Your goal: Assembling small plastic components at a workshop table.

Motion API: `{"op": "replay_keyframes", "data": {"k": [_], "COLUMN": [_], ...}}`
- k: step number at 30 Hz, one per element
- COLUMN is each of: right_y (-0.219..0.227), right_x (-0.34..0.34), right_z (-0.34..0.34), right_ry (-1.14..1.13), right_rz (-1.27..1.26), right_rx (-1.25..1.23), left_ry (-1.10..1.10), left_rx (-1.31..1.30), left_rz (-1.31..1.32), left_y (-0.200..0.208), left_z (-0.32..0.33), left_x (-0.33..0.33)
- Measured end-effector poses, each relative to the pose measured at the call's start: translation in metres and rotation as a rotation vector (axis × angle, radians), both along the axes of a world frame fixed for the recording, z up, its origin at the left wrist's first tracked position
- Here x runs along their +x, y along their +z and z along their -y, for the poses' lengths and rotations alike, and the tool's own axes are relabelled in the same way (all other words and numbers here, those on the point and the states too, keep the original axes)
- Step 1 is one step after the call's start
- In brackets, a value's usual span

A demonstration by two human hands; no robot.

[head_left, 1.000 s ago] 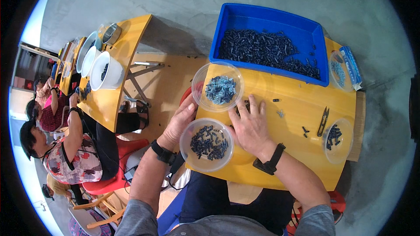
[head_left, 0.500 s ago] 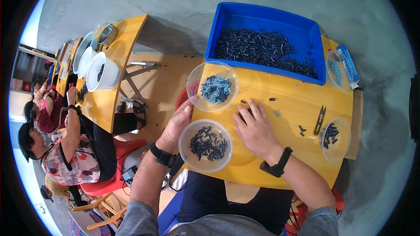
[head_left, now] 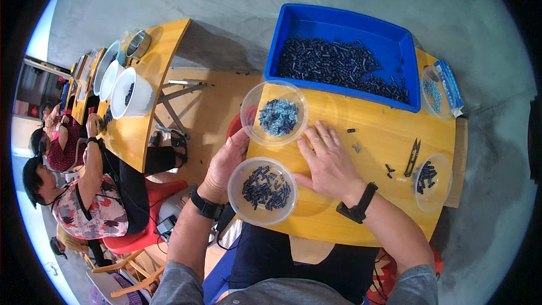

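Right hand (head_left: 332,166) at yellow table (head_left: 378,130); grey wall (head_left: 226,5) beyond.

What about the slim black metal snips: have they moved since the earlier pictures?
No, in no clear direction: the snips keep their place against the blue rectangular plastic bin.

The bare right hand (head_left: 332,165) is stretching its thumb toward the nearer round translucent plastic bowl (head_left: 262,218), which is sitting slightly farther left; small black pieces earlier showing beneath that hand are no longer showing.
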State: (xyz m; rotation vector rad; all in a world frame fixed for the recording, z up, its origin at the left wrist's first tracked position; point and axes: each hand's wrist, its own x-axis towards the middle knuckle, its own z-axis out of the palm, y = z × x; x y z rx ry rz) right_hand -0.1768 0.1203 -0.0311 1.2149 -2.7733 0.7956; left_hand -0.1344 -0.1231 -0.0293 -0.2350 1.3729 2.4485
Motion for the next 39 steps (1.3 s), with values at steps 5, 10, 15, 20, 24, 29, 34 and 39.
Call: {"op": "replay_keyframes", "data": {"k": [5, 10, 15, 20, 24, 29, 34, 39], "right_y": [-0.012, -0.015, -0.016, -0.019, -0.019, -0.016, -0.005, -0.009], "right_x": [0.003, 0.012, 0.02, 0.029, 0.032, 0.03, 0.031, 0.031], "right_z": [0.0, -0.009, -0.018, -0.026, -0.032, -0.036, -0.031, -0.026], "right_ry": [0.005, 0.034, 0.027, -0.001, -0.006, -0.03, -0.06, -0.041], "right_rz": [0.007, -0.006, -0.025, -0.04, -0.057, -0.102, -0.156, -0.228], "right_rx": [0.076, 0.05, 0.025, -0.008, -0.003, -0.012, -0.092, -0.085], "left_ry": [0.014, 0.041, 0.14, 0.15, 0.252, 0.355, 0.421, 0.455], "left_rx": [0.001, -0.021, 0.003, 0.054, 0.099, -0.125, -0.358, -0.493], "left_rz": [-0.064, -0.101, -0.016, 0.022, 0.203, 0.291, 0.299, 0.305], "left_y": [0.006, 0.0, 0.004, -0.004, -0.017, -0.041, -0.032, -0.024], "left_z": [-0.007, -0.005, -0.011, -0.001, 0.013, 0.044, 0.049, 0.046], "left_x": [-0.007, -0.005, -0.004, -0.002, 0.007, 0.036, 0.061, 0.083]}}
